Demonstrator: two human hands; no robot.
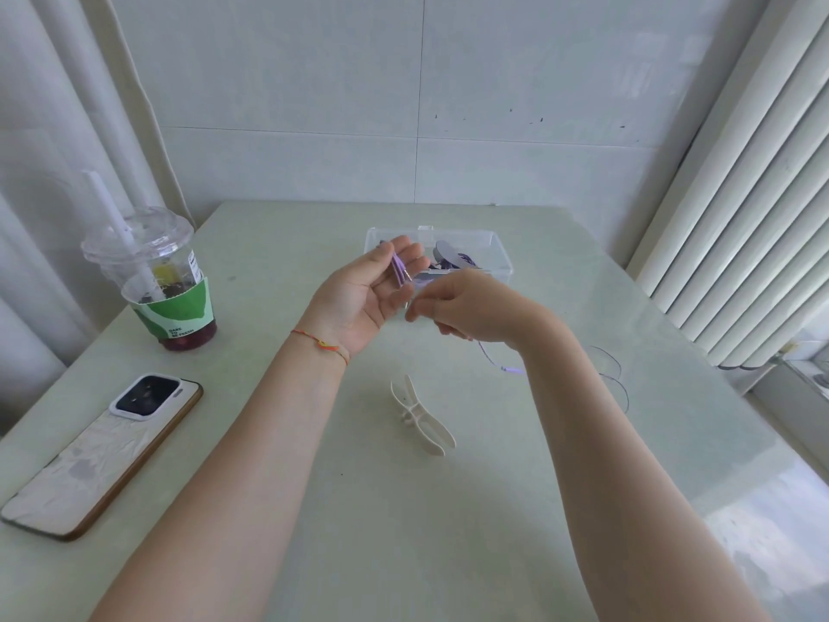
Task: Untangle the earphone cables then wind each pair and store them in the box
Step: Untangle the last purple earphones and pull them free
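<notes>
Your left hand (372, 285) lies palm up, fingers loosely straight, purple earphone cable (398, 269) looped across them; your right hand (466, 307) pinches the trailing strand. Keep even tension, laying turns side by side. The box (495, 249) waits just beyond both hands.

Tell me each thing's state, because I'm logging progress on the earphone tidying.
box: open, purple earphones inside
purple cable: looped over the left hand, trailing down past the right hand
right hand: fingers pinching the cable
white winder: bare, on the table
cup: lidded, nearly empty
phone: face down
</notes>
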